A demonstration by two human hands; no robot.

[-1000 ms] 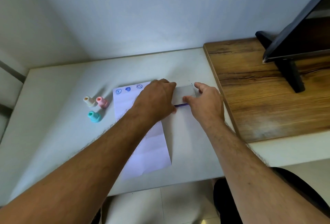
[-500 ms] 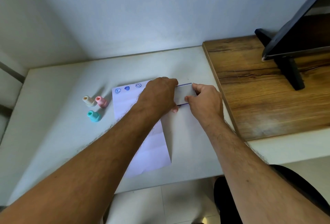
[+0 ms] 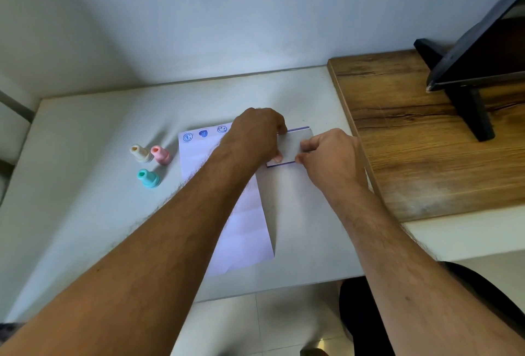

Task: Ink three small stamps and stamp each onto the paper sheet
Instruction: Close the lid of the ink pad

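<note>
A creased white paper sheet point(image 3: 244, 222) lies on the white table, with three blue stamp marks point(image 3: 203, 134) along its far edge. Left of it stand three small stamps: cream point(image 3: 139, 152), pink point(image 3: 160, 154) and teal point(image 3: 148, 178). A flat grey ink pad case point(image 3: 294, 141) with a purple edge rests at the sheet's far right corner. My left hand point(image 3: 255, 135) grips its left side and my right hand point(image 3: 329, 154) pinches its right side. The pad's ink surface is hidden.
A raised wooden board point(image 3: 412, 139) borders the white table point(image 3: 85, 213) on the right, carrying a black monitor on a stand point(image 3: 466, 94). A wall closes off the back. The table's front edge is near my body, floor tiles below.
Both hands have stayed on the ink pad case, shifting their grip slightly; the case now lies flat with its lid down. The stamps and paper have not moved.
</note>
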